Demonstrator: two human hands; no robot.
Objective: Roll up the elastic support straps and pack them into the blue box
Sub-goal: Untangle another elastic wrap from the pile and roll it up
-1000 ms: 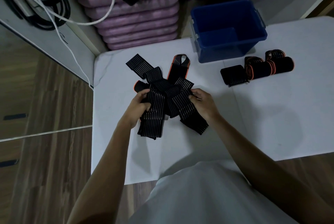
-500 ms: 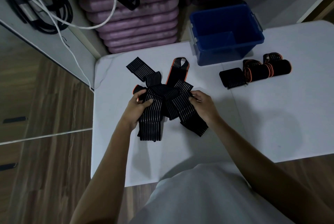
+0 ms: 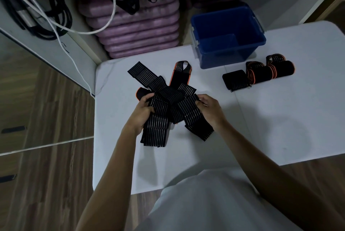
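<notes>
Head view shows a white table (image 3: 280,128), a blue box (image 3: 226,38) at its far edge, and a messy strap pile (image 3: 168,103) near the middle. Straps cross, so pulling one could drag others. Left hand (image 3: 143,113) and right hand (image 3: 210,108) each grip a strap.

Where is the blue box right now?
In the head view, the blue box sits at the far edge of the white table, up and to the right of the hands, just behind the rolled straps.
</notes>
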